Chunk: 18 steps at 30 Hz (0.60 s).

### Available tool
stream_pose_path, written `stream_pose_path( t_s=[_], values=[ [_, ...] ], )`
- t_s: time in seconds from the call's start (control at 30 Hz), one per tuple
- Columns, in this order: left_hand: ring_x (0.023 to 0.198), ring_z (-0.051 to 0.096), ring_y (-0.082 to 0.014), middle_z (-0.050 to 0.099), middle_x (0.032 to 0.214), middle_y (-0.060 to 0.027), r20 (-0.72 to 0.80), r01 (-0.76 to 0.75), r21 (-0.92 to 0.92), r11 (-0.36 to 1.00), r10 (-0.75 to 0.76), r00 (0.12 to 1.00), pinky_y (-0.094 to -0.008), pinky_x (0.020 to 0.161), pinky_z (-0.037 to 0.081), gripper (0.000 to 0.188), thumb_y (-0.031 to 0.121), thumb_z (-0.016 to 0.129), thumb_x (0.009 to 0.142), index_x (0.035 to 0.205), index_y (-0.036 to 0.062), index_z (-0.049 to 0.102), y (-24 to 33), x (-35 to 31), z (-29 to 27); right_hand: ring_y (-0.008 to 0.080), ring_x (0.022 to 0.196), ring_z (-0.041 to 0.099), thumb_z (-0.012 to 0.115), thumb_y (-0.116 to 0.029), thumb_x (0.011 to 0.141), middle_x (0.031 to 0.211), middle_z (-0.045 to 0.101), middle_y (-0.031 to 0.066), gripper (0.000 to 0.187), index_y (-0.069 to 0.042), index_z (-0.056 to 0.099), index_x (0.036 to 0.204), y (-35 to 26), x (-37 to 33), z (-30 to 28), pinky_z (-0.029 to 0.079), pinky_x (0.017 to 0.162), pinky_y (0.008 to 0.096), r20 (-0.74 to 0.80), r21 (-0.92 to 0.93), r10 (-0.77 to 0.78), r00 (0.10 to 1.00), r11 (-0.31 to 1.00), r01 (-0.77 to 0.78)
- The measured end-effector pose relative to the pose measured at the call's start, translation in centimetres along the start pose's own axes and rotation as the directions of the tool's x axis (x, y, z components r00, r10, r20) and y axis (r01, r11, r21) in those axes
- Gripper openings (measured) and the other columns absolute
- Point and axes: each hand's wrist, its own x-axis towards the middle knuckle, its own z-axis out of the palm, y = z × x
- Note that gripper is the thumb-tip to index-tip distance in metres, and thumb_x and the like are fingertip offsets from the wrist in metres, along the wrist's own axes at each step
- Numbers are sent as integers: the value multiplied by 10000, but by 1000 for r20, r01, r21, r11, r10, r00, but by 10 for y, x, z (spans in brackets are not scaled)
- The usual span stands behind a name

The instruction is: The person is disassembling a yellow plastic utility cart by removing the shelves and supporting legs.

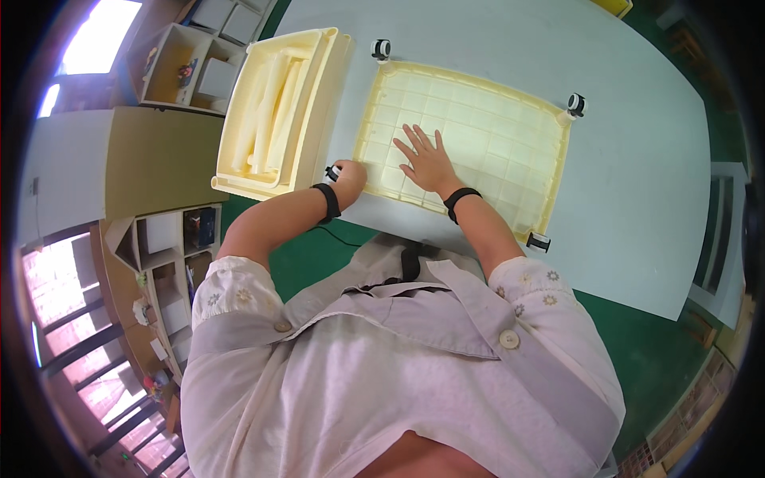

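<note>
Cream ribbed tray [494, 135], 4 castors up, is pressed under the flat, open right hand [426, 159]; the left hand [348, 175] is apparently closed on its corner castor [332, 172].

Gridded tray [478, 119] lies on table [637, 199], stacked trays [275, 111] to its left

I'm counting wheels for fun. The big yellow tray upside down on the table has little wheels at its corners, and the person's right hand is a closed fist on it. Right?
Not quite. The head view shows the right hand lying flat with fingers spread on the tray, not a fist. The rest holds: wheels at its corners.
</note>
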Motion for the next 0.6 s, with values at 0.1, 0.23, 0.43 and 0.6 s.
stream_pose_path(
  t_s=[0.1, 0.23, 0.43, 0.6],
  values=[
    [736, 639, -274, 652, 802, -88, -17, -31, 35, 999, 31, 999, -421, 602, 513, 204, 115, 648, 648, 837, 43, 677, 1, 1, 2, 258, 1320, 160, 396, -402, 872, 1440, 160, 78, 530, -209, 287, 1353, -1, 0, 1, 172, 1016, 559, 3, -16, -3, 1000, 1000, 3],
    [737, 640, -259, 651, 799, -81, 23, -19, -6, 1000, 19, 1000, -406, 585, 523, 219, 121, 665, 635, 843, 59, 681, -1, 3, 1, 259, 1322, 154, 387, -398, 877, 1442, 154, 77, 527, -210, 278, 1357, -3, -1, -1, 166, 1018, 559, 21, -25, 3, 1000, 1000, -3],
    [722, 643, -223, 655, 851, -70, 281, 36, -242, 970, 34, 959, -367, 550, 522, 227, 126, 674, 615, 839, 87, 687, -18, 12, -17, 265, 1320, 156, 432, -376, 861, 1443, 146, 77, 538, -217, 282, 1353, -1, 0, 3, 168, 1009, 576, 4, 30, 15, 1000, 999, -15],
    [602, 609, -188, 623, 639, -71, 519, 176, -742, 646, 389, 761, -280, 518, 461, 95, 53, 586, 619, 688, 24, 645, -42, 29, 16, 264, 1321, 159, 446, -381, 853, 1444, 147, 75, 554, -224, 276, 1357, -4, 1, 1, 161, 1012, 575, 5, 43, 9, 1000, 999, -9]
  ],
)
